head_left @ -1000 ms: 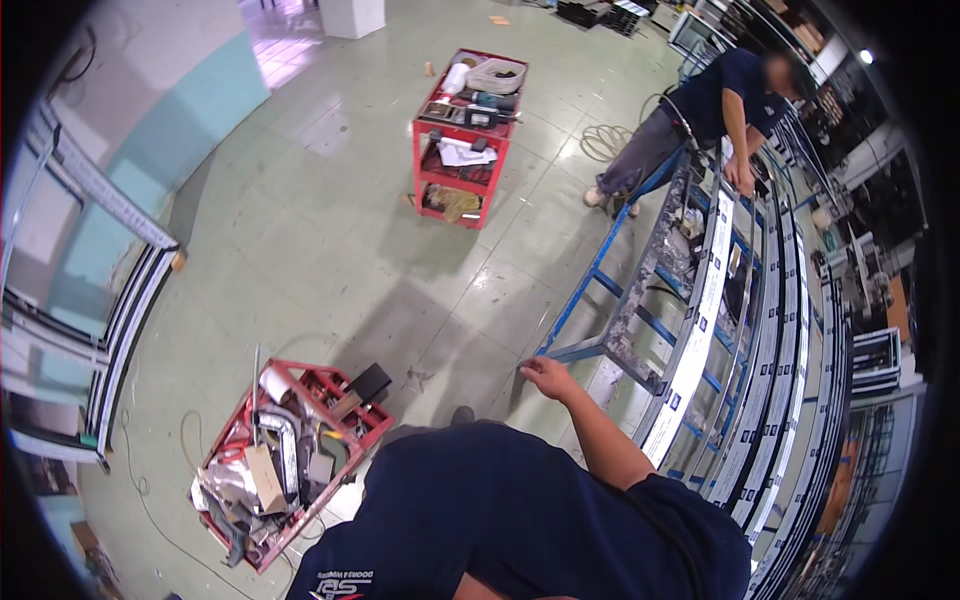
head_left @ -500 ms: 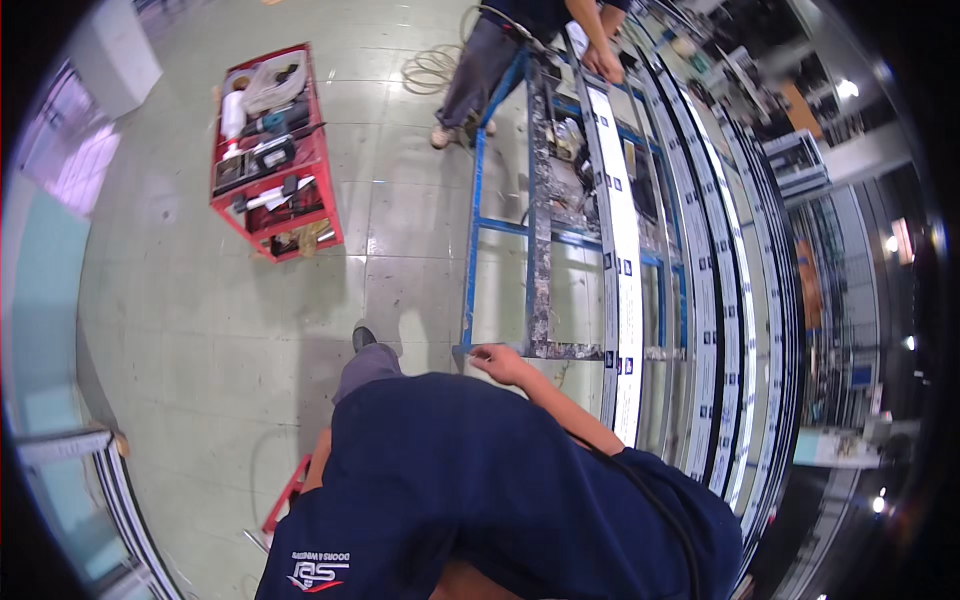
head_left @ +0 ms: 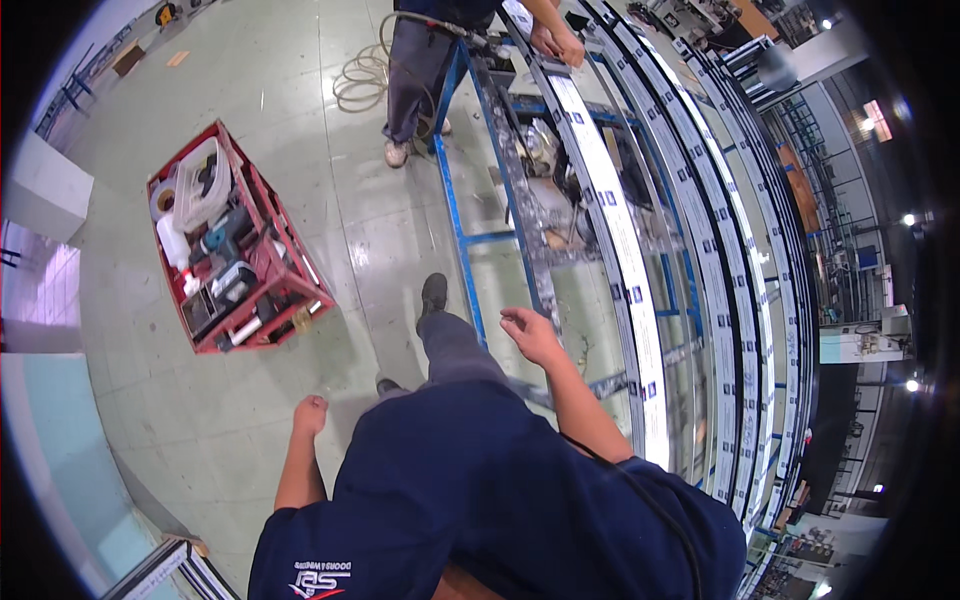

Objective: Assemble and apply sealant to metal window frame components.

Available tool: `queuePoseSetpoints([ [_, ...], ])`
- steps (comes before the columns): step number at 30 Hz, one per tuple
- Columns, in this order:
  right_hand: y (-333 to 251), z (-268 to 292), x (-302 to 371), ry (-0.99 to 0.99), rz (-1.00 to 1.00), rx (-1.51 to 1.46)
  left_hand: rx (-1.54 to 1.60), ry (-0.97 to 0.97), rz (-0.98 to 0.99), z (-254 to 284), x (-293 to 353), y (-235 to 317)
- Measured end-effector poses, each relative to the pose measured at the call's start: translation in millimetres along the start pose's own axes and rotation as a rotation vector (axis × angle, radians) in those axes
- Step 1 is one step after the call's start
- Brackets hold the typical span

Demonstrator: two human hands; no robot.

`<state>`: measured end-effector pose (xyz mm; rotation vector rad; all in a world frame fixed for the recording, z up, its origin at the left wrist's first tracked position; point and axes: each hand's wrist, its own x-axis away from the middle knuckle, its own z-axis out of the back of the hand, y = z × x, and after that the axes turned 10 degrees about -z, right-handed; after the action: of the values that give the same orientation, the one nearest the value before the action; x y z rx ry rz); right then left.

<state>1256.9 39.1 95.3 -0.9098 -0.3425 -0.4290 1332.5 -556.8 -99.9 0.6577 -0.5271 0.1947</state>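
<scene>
My left hand hangs over the floor with its fingers curled in, and nothing shows in it. It is nearest to the red tool cart, but apart from it. My right hand is held loosely, its fingers a little apart and empty, beside the blue metal frame stand. I cannot make out whether it touches the stand. On that stand lies a long white and black profile bar. In the cart are a cordless drill, a white bottle and a clear plastic box.
At the stand's far end a co-worker's hands are on the bar. A coiled hose lies on the floor near that person's legs. Several more long profiles run along the right. Stacked frame pieces are at the lower left.
I have stepped forward; the cart and stand now appear nearer. My left hand has come into view from beside my body. My right hand has moved forward along the stand.
</scene>
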Motion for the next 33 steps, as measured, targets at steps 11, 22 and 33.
queuePoseSetpoints([
  [11,-88.6,140.0,-322.6,0.657,0.436,-0.064,-0.042,-0.234,-0.064,0.1,-168.5,133.5],
  [22,-85.5,136.0,-494.8,0.393,0.108,0.209,-0.057,-0.163,-0.178,65.3,-281.9,285.1],
  [33,-72.7,131.0,-504.0,0.538,0.110,0.152,-0.280,-0.138,-0.223,77.1,-326.8,400.9],
])
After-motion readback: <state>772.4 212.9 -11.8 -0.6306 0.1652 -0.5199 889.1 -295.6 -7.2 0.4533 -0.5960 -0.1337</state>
